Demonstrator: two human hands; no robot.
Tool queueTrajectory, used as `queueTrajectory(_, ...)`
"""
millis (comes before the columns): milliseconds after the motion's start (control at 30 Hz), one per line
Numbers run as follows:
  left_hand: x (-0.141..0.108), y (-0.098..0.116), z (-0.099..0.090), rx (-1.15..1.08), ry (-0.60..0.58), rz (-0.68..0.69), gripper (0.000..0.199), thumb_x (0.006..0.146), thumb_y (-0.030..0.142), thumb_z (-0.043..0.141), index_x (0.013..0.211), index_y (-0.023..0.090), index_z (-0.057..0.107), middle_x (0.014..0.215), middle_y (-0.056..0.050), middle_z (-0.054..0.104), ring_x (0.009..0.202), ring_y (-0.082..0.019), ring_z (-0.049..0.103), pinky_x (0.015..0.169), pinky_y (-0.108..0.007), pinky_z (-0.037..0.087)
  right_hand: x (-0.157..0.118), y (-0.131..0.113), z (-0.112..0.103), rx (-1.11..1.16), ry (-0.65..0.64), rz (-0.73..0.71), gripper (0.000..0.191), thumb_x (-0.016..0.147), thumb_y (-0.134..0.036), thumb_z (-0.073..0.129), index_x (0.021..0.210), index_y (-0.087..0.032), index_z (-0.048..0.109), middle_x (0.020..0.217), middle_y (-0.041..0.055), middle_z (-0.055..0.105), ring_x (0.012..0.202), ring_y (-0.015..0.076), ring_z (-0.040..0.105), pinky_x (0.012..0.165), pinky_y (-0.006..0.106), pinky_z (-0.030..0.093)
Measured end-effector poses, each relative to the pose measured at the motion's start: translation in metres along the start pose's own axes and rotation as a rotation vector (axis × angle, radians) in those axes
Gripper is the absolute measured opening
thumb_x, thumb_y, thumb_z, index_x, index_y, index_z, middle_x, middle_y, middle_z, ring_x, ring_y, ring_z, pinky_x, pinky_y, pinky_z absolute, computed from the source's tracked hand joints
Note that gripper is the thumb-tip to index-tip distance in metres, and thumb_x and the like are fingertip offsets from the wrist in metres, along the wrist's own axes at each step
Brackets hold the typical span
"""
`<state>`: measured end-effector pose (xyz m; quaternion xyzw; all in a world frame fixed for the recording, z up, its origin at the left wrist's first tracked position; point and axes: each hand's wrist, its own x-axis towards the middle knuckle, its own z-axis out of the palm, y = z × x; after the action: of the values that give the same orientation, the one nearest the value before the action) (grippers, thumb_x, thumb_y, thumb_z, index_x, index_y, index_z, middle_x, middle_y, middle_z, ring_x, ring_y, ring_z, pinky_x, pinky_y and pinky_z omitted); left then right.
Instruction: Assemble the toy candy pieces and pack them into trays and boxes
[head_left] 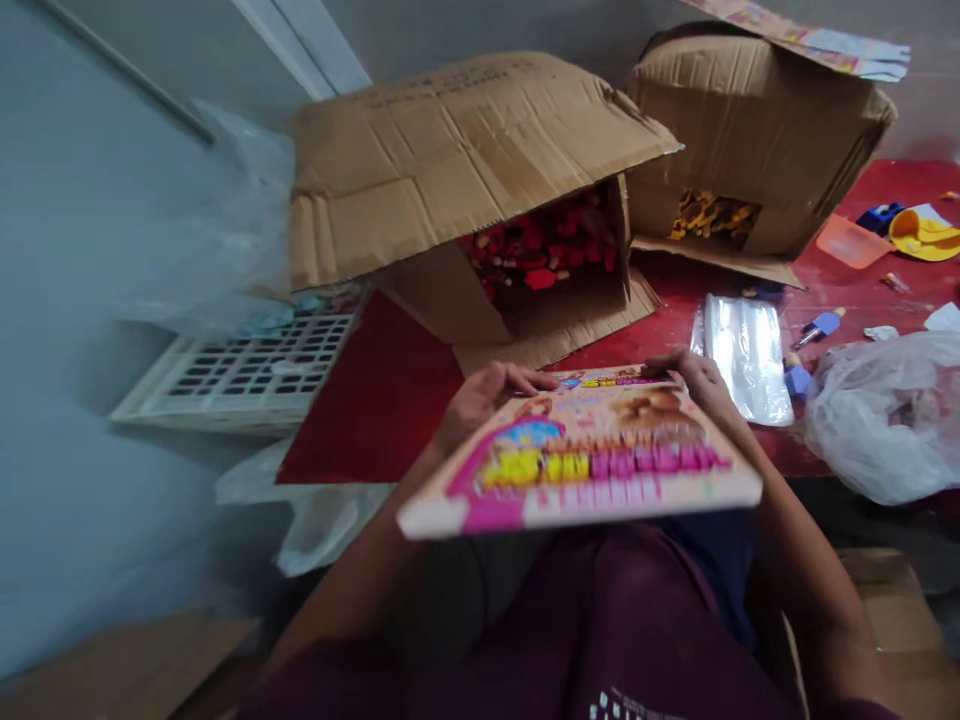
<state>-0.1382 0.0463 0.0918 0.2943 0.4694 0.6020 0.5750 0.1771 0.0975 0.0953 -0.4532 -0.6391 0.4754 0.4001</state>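
Observation:
A flat printed carton [600, 440] in pink and peach, with blurred yellow and magenta lettering, is held level in front of my body. My left hand [484, 398] grips its far left corner, fingers bent over the far edge. At the far right corner, my right hand [694, 378] holds the carton the same way. A narrow printed flap or end panel shows between the two hands. My thumbs and the underside of the carton are hidden.
On the red table [352, 400], one cardboard box [465, 150] holds red pieces and another [720, 110] holds yellow ones. Clear plastic sleeves [746, 355], purple-capped pieces [821, 325] and a plastic bag [892, 410] lie right. A white crate [240, 375] stands left.

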Motion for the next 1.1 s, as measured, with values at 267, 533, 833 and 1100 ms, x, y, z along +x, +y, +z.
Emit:
queueTrajectory(267, -0.044, -0.043, 0.005, 0.786, -0.491, 0.342, 0.083, 0.049, 0.048, 0.097, 0.125, 0.026, 0.07, 0.15, -0.013, 0.055, 0.148, -0.04, 0.039, 0.125, -0.064, 0.004, -0.022, 0.01, 0.019, -0.857, -0.467, -0.424, 0.093, 0.073, -0.057, 0.081, 0.15, -0.015, 0.05, 0.16, 0.0223, 0.038, 0.147, 0.0423, 0.034, 0.118, 0.061, 0.029)
queueTrajectory(533, -0.061, -0.117, 0.003, 1.086, -0.066, 0.81, 0.047, 0.083, 0.029, 0.072, 0.13, 0.027, 0.067, 0.139, -0.012, 0.063, 0.14, -0.038, 0.048, 0.124, -0.063, 0.014, -0.015, -0.001, 0.042, -1.274, -0.376, -0.498, 0.064, 0.094, -0.039, 0.062, 0.15, -0.013, 0.045, 0.148, 0.021, 0.053, 0.122, 0.0359, 0.052, 0.098, 0.047, 0.04)
queueTrajectory(833, -0.065, -0.198, 0.036, 1.17, -0.191, 0.517, 0.039, 0.093, 0.039, 0.06, 0.126, 0.019, 0.064, 0.122, -0.015, 0.067, 0.117, -0.032, 0.06, 0.104, -0.051, 0.046, 0.01, -0.021, 0.03, -1.261, -0.334, -0.402, 0.064, 0.094, -0.062, 0.056, 0.137, -0.014, 0.06, 0.119, 0.0158, 0.073, 0.097, 0.0317, 0.059, 0.084, 0.04, 0.041)
queueTrajectory(1100, -0.046, -0.222, 0.042, 1.298, -0.239, 0.52, 0.041, 0.096, 0.035, 0.058, 0.133, 0.016, 0.06, 0.127, -0.016, 0.066, 0.122, -0.035, 0.054, 0.107, -0.054, 0.041, -0.012, 0.013, 0.033, -1.277, -0.252, -0.507, 0.071, 0.098, -0.059, 0.048, 0.151, -0.012, 0.045, 0.149, 0.0229, 0.052, 0.123, 0.0391, 0.049, 0.1, 0.051, 0.038)
